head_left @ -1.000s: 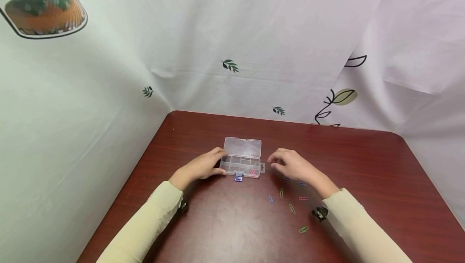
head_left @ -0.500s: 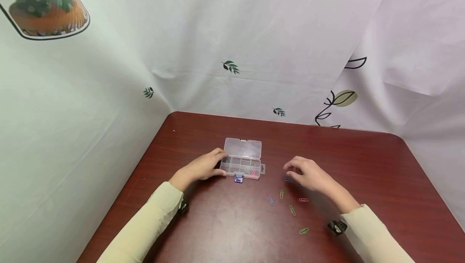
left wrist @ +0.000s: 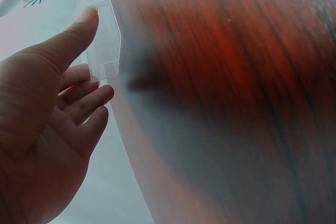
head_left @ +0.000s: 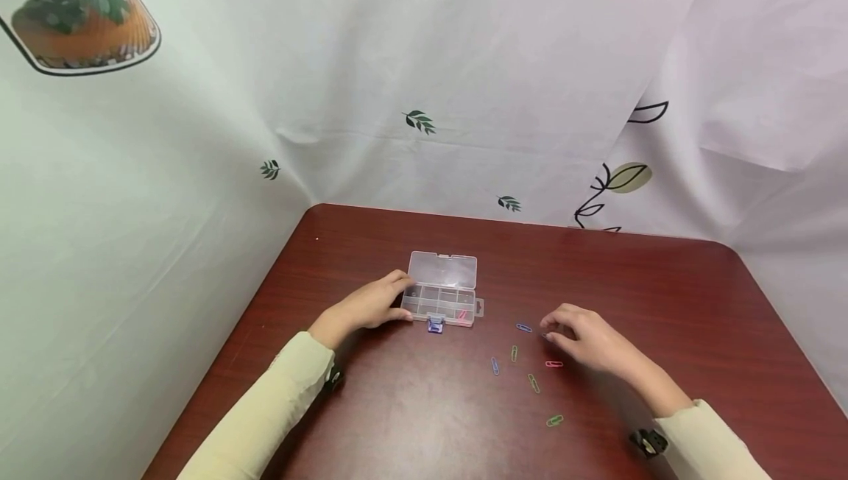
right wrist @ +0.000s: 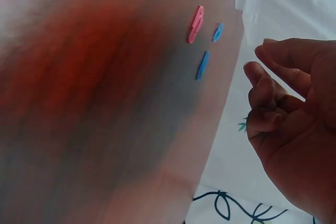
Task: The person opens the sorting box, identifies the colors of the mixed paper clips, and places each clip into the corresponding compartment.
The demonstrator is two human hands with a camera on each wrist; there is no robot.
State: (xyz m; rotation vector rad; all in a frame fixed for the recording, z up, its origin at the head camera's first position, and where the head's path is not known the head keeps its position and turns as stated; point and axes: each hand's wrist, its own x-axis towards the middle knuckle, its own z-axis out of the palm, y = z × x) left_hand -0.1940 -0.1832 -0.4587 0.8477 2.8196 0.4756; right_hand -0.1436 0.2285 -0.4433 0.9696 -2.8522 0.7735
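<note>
A clear compartment box lies with its lid raised back and a blue latch hanging at the front. My left hand holds its left end, thumb at the front corner and fingers farther back; the left wrist view shows the thumb on the clear plastic. Pink paper clips sit in the front right compartment. My right hand hovers over the table with bent fingers and nothing between them, its thumb close to a blue paper clip. Another blue paper clip lies left of it.
Nearer the front lie a pink paper clip, several green paper clips and a blue one, all on the dark red table. White printed cloth hangs along the back and left sides.
My right hand has moved away from the box, rightward and nearer to me, past the first blue paper clip. The left hand and the box have stayed in place.
</note>
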